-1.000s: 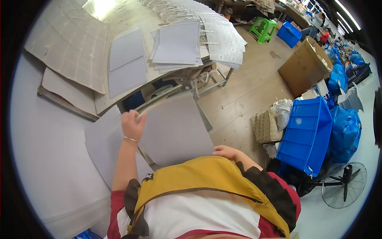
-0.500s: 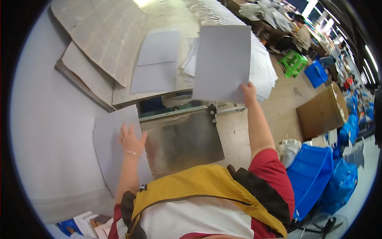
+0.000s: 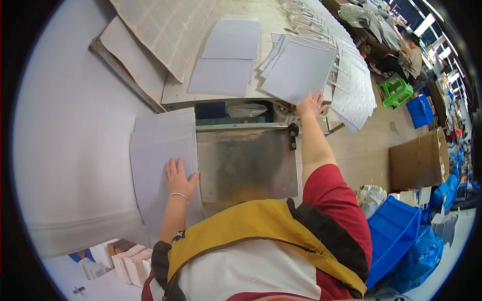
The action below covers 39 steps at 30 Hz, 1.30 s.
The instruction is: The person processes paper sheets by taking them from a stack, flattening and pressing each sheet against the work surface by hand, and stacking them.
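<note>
My left hand [image 3: 179,181] lies with fingers spread on a stack of pale grey-white sheets [image 3: 160,145], at the left of a metal plate [image 3: 246,165]. My right hand [image 3: 310,105] reaches forward to the near edge of a white sheet [image 3: 304,67]; its fingers are apart and touch that edge. This sheet rests on a loose pile on the worktable [image 3: 173,95], with other sheet corners showing at its left. Further left on the table lie more flat white sheets [image 3: 221,75], partly overlapping.
A row of overlapping white pieces with clear loops [image 3: 354,85] runs along the table's right side. Leaning boards [image 3: 135,60] stand at the left. To the right are a cardboard box [image 3: 416,160], a blue crate [image 3: 394,236], a green stool [image 3: 395,92] and a seated person [image 3: 409,57].
The white sheet that my right hand held up has come down onto the pile, and those fingers have spread. My left hand stays on the stack. The view has shifted.
</note>
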Available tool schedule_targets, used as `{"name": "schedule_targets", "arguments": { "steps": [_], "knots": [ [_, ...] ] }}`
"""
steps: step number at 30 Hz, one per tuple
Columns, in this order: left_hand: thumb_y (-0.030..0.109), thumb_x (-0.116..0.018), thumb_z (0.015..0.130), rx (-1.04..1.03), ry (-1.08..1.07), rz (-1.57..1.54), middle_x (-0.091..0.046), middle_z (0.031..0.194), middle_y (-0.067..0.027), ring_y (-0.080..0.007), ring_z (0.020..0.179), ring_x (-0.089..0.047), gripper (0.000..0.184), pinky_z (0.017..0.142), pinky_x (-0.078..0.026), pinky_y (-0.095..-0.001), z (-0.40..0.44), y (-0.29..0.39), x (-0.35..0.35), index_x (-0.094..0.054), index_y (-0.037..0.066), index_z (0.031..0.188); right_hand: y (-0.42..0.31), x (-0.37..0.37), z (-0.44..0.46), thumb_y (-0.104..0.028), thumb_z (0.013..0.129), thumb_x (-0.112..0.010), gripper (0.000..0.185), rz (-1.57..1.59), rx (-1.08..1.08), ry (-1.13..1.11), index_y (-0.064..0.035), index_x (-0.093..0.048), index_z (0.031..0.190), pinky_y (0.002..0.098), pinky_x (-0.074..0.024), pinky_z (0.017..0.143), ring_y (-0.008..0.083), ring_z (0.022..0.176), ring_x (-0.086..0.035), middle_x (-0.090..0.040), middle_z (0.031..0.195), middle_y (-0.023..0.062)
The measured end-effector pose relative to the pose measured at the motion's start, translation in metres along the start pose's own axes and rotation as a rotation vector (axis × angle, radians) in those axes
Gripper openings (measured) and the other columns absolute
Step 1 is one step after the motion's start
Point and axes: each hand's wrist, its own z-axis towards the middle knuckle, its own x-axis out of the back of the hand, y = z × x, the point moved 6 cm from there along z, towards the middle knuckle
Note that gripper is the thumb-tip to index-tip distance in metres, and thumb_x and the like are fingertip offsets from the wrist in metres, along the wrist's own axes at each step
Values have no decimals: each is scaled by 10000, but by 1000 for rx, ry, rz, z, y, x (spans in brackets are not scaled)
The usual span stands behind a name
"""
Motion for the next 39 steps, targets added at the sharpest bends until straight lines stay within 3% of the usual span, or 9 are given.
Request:
{"name": "schedule_targets", "arguments": {
  "steps": [5, 11, 18, 27, 29, 32, 37, 38, 39],
  "knots": [
    [401, -645, 824, 17, -17, 95, -322, 1478, -253, -444, 1381, -263, 750, 1130, -260, -464, 8, -6, -10, -383, -4, 1399, 32, 30, -20, -261, 799, -561, 575, 75, 23, 142, -154, -517, 1362, 590, -110, 1147, 277, 1442, -227, -253, 1561, 107],
    [371, -640, 815, 40, -209, 236, -436, 1332, -268, -433, 1242, -409, 650, 1040, -380, -465, 18, 26, 18, -445, -31, 1287, -56, 37, -187, -196, 765, -655, 400, 315, 648, 225, -152, -626, 1161, 595, -196, 1112, 288, 1325, -405, -482, 1384, 119],
    [369, -665, 796, -39, -125, 213, -451, 1313, -267, -426, 1213, -432, 640, 1006, -409, -450, 24, 8, 3, -472, -32, 1255, -125, -18, -381, -164, 792, -634, 475, 430, 1281, -50, -131, -536, 1255, 535, -295, 1100, 267, 1291, -438, -463, 1408, 112],
    [309, -649, 773, -70, 79, -268, -644, 968, -215, -385, 908, -602, 415, 856, -488, -438, 18, -17, 30, -611, -14, 1029, -143, -9, -399, -278, 809, -650, 367, 465, 1359, -213, -127, -610, 1141, 486, -333, 1060, 248, 1241, -489, -543, 1348, 76],
    [261, -613, 775, -133, 140, -307, -640, 860, -221, -397, 810, -605, 284, 762, -491, -468, 18, -32, 29, -637, -17, 826, -157, 0, -402, -307, 816, -649, 445, 121, 1330, -186, -153, -560, 1224, 513, -283, 1091, 240, 1303, -428, -460, 1432, 65],
    [233, -587, 783, -152, 234, -343, -609, 769, -236, -409, 778, -591, 267, 709, -464, -493, 2, -49, 31, -607, -18, 695, -186, -11, -412, -384, 859, -595, 551, 145, 1305, -105, -180, -466, 1354, 545, -212, 1131, 241, 1383, -334, -362, 1506, 69],
    [197, -571, 807, 43, 446, -364, -587, 687, -227, -382, 638, -559, 238, 619, -449, -439, -43, -104, 93, -566, -20, 707, -183, -30, -412, -531, 931, -412, 652, 55, 1190, -362, -236, -284, 1499, 551, -109, 1168, 213, 1473, -137, -207, 1585, 54],
    [166, -587, 822, -68, 666, -412, -584, 670, -185, -301, 608, -561, 215, 588, -437, -400, -68, -117, 119, -541, -19, 723, -182, -31, -411, -527, 924, -436, 657, 80, 1187, -358, -227, -299, 1492, 547, -121, 1167, 220, 1470, -147, -210, 1584, 56],
    [153, -606, 839, 43, 633, -664, -583, 675, -130, -185, 634, -558, 196, 599, -437, -359, -91, -134, 145, -551, -13, 751, -182, -31, -412, -523, 916, -461, 662, 105, 1183, -353, -218, -314, 1485, 543, -133, 1166, 226, 1468, -157, -212, 1582, 59]
  ]
}}
